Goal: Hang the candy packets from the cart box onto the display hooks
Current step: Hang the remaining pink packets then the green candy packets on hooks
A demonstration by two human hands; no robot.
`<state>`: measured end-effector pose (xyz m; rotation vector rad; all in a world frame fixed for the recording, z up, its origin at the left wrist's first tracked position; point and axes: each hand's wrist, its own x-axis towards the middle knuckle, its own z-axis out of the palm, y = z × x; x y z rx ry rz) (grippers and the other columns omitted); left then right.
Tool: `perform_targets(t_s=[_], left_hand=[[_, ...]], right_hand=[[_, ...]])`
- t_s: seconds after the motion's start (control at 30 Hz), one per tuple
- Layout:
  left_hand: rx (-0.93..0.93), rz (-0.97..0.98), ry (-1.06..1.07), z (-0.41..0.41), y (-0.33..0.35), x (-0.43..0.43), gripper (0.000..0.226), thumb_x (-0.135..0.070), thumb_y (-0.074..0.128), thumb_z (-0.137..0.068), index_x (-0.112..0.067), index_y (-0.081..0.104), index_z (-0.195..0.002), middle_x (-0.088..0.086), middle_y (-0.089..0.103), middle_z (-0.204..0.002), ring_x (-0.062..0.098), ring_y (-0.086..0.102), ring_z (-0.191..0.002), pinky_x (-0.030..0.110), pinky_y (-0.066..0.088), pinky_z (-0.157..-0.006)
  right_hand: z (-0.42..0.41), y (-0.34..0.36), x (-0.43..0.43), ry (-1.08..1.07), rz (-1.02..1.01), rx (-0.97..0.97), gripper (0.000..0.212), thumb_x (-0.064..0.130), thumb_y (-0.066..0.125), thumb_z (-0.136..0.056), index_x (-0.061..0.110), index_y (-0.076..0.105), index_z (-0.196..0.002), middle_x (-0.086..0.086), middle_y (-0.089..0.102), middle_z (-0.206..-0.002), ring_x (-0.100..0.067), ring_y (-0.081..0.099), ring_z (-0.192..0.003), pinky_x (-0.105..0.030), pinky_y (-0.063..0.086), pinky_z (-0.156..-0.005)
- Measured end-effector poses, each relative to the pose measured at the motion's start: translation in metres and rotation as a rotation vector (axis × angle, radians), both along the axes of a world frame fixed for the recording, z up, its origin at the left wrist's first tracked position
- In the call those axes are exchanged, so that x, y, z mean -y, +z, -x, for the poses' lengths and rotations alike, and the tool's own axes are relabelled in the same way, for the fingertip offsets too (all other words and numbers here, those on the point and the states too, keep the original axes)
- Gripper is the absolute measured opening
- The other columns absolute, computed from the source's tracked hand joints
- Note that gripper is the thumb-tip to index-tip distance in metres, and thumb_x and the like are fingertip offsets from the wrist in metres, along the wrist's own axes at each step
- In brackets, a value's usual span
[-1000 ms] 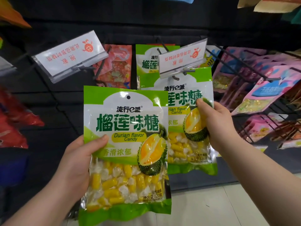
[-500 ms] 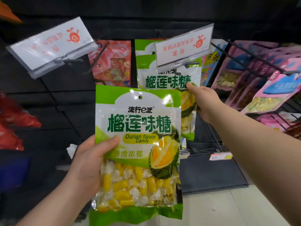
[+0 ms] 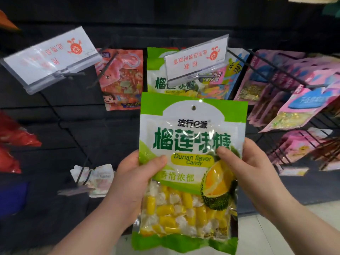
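Durian candy packet (image 3: 191,162), held upright in front of the display rack (image 3: 77,137), printed face toward the viewer. Its long axis runs vertically. The punched hang hole (image 3: 193,107) sits in the middle of the top edge, uncovered by either hand.

The left hand (image 3: 136,181) grips the packet's left edge at mid-height, thumb pressed on the front and fingers hidden behind. The right hand (image 3: 253,173) grips the right edge at about the same height, thumb on the front in the same way. Both hands lie below the hole, one on each side.

The display hook (image 3: 197,76) projects from the rack just above and beyond the packet's top edge. It sits under a tilted label holder (image 3: 196,59) and almost in line with the hole. A hung packet (image 3: 156,83) of the same candy is already on this hook, near the back.

Judgement: the coming move is a lift and a forward push along the hook's axis. The right hand appears marginally nearer the hook. The hole must meet the hook's tip squarely or the film will buckle.
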<state>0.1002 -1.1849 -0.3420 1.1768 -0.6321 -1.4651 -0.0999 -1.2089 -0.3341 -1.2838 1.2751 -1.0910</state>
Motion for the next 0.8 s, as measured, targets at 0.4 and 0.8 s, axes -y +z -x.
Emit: perform_targets(t_s=[0.4, 0.8], left_hand=[[0.059, 0.018, 0.045, 0.010, 0.008, 0.019, 0.038, -0.021, 0.070, -0.058, -0.011, 0.070, -0.095, 0.007, 0.076, -0.093, 0.024, 0.072, -0.090, 0.042, 0.054, -0.082], [0.047, 0.036, 0.032, 0.012, 0.014, 0.029, 0.035, -0.020, 0.069, -0.061, -0.012, 0.070, -0.094, 0.007, 0.076, -0.094, 0.024, 0.072, -0.092, 0.041, 0.055, -0.083]], right_hand=[[-0.002, 0.014, 0.026, -0.088, 0.079, -0.015, 0.016, 0.022, 0.065, -0.086, 0.024, 0.062, -0.101, 0.000, 0.074, -0.092, -0.017, 0.072, -0.081, -0.036, 0.058, -0.070], [-0.005, 0.020, 0.040, -0.101, 0.084, -0.005, 0.012, 0.024, 0.065, -0.086, 0.026, 0.063, -0.098, -0.002, 0.074, -0.091, -0.019, 0.072, -0.079, -0.040, 0.058, -0.071]])
